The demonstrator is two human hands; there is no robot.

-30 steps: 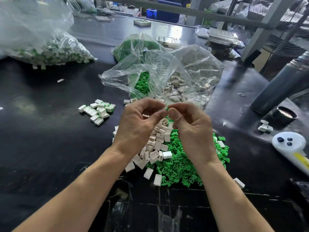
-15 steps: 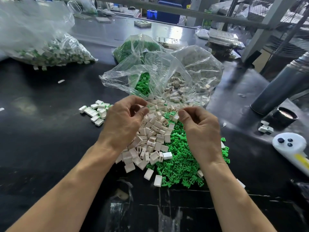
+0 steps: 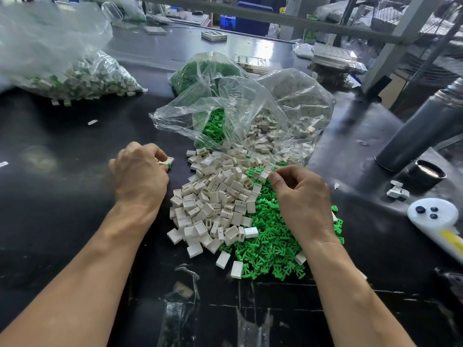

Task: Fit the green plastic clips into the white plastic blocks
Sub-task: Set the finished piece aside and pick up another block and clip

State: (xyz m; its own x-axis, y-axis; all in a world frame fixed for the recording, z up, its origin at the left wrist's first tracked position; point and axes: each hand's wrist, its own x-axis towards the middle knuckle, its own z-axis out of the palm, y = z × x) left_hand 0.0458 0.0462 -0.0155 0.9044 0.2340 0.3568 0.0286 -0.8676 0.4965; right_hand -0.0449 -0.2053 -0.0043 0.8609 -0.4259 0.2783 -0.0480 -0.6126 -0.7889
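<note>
Head view shows the left hand [image 3: 140, 171] out to the left of the heap, fingers curled down over a white block [image 3: 167, 160] with green showing at its lower edge, low over the black table [image 3: 62, 196]. That looks like a fitted piece being set aside, though whether it touches the table I cannot tell. The right hand [image 3: 300, 196] hovers over the heap, thumb and forefinger pinched together at the border of the white blocks [image 3: 215, 199] and the green clips [image 3: 270, 246]; whether it already holds a piece cannot be told. Both piles spill from open clear bags [image 3: 238, 108] behind. Next, I judge, the left must let go and fetch a fresh block while the right lifts a single clip, then both meet to press them together.
</note>
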